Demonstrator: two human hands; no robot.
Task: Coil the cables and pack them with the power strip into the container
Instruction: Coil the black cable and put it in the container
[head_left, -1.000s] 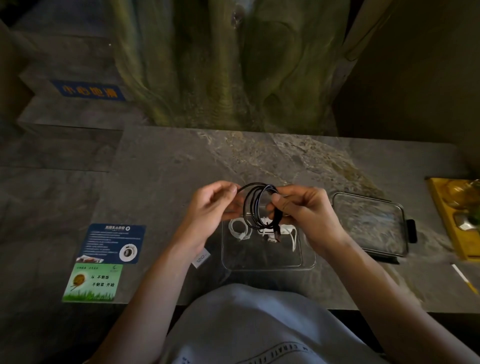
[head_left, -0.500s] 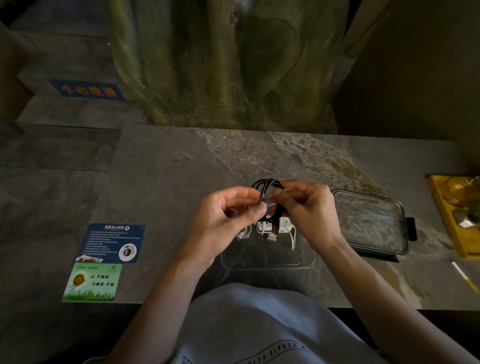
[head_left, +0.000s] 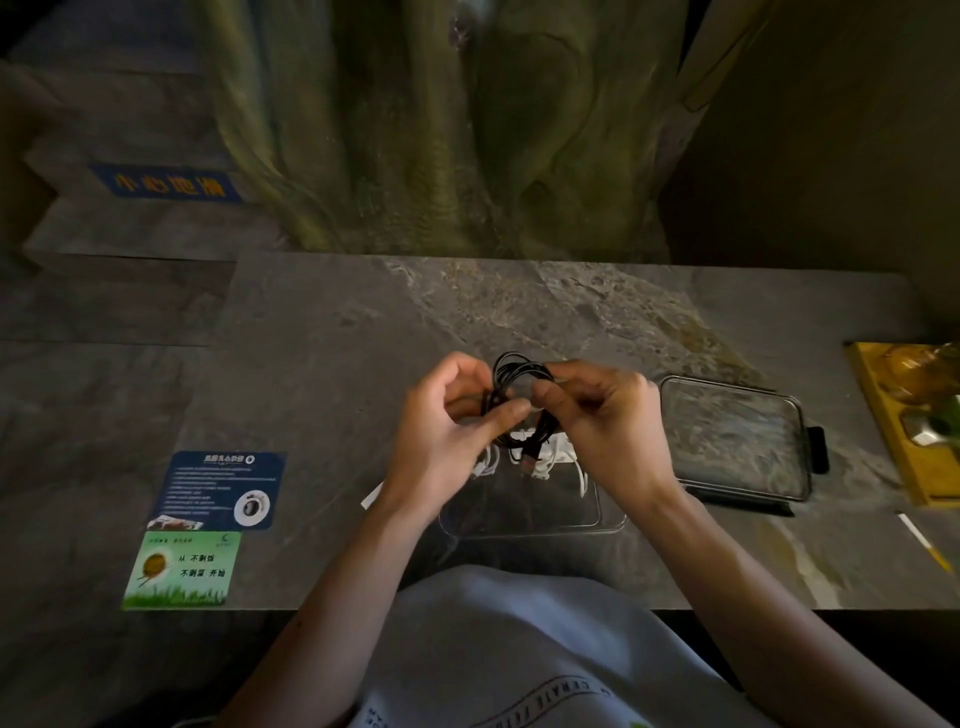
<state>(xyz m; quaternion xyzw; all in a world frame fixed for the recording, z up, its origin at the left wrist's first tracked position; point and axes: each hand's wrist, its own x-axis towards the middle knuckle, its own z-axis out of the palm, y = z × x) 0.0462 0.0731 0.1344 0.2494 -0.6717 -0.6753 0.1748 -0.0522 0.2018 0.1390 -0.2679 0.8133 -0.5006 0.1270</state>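
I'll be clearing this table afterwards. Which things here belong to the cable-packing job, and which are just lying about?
Belongs to the job:
black cable, gripped by left hand and right hand
clear container
white cables inside it
lid beside it, probably

Just lying about:
blue card
green card
yellow tray
thin stick

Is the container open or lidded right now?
Open. Its lid lies on the table to the right of the container.
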